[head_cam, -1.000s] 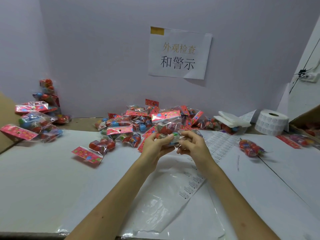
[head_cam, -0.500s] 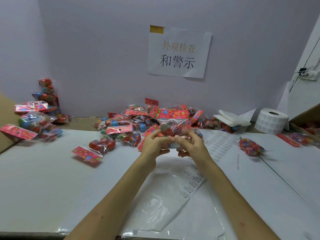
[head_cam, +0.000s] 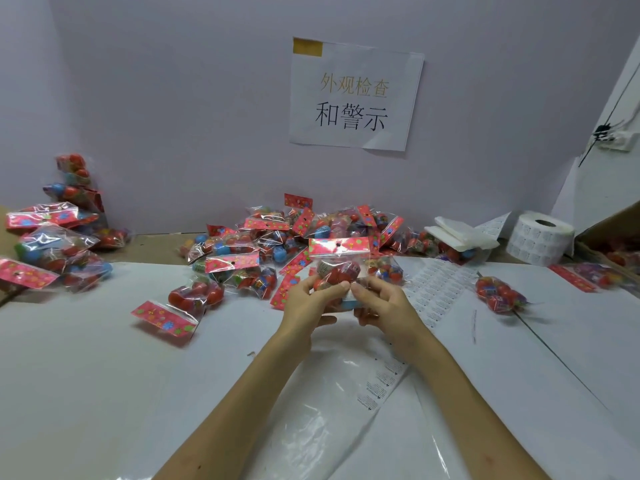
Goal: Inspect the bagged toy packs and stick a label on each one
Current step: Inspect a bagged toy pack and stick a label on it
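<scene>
A white table (head_cam: 86,375) against a lilac wall (head_cam: 173,98), where a paper sign (head_cam: 353,95) with printed characters is taped; above the table's middle, a person's left hand (head_cam: 308,303) and right hand (head_cam: 384,306) both grip one bagged toy pack (head_cam: 337,268), fingers curled round its lower half, thumbs on the near face, its red header card uppermost; the bag hangs clear of the table and hides part of the heap of packs (head_cam: 263,237) lying along the wall behind it; a single pack (head_cam: 187,303) lies to the left of the hands, and a stack of packs (head_cam: 55,244) sits at the far left edge; just right of the hands lies a sheet of labels (head_cam: 436,289), with another pack (head_cam: 498,294) beyond it; a label roll (head_cam: 538,237) stands near the right corner beside folded white sheets (head_cam: 460,233); under the forearms lies crumpled clear film (head_cam: 329,427) and a strip of labels (head_cam: 384,382).
</scene>
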{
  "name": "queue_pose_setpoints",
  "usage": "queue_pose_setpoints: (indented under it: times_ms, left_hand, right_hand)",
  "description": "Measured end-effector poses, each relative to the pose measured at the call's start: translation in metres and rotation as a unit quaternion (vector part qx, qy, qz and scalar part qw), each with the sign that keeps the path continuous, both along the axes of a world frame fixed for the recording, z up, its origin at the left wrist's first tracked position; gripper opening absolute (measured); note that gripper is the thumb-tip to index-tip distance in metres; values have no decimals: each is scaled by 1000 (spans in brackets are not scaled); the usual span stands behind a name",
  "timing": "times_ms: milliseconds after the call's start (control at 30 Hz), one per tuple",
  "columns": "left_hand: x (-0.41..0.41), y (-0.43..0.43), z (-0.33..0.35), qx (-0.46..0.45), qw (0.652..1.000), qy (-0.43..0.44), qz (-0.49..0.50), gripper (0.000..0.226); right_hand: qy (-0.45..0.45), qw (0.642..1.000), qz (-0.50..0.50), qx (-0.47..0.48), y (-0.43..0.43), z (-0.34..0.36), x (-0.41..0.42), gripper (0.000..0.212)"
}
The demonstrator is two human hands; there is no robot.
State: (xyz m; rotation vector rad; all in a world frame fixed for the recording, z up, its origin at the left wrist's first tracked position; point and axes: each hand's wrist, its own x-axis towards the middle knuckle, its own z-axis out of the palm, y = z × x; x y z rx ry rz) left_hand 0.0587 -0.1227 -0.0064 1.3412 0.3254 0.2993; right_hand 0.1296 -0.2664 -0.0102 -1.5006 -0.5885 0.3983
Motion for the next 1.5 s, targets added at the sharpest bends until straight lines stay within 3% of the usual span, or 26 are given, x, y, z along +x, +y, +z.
queue_pose_setpoints:
  times_ms: [167,333,633,767,1033,1233,1500]
  left_hand:
    - [1,-2,1,-55,998,9,-13,27]
    - [-4,-3,8,-86,996,-12,-8,41]
    - [-11,-5,13,-53,997,-37,-33,46]
    - [-10,-6,10,-24,999,-23,-21,26]
    - [-10,-6,12,40,999,-18,-9,23]
    - [-9,-11,9,57,998,-28,-30,30]
    - [-6,-11,9,12,1000,-29,-1,36]
  right_hand:
    - [33,998,25,40,-3,0,5,35]
    - [31,996,70,53,-9,5,7,26]
    - [39,998,25,29,-2,5,4,25]
    - [32,999,7,8,-4,5,3,23]
    - [-8,999,-45,-3,-3,3,1,28]
    - [-9,998,-62,31,-7,6,6,12]
    - [-47,995,-82,-4,-4,1,9,19]
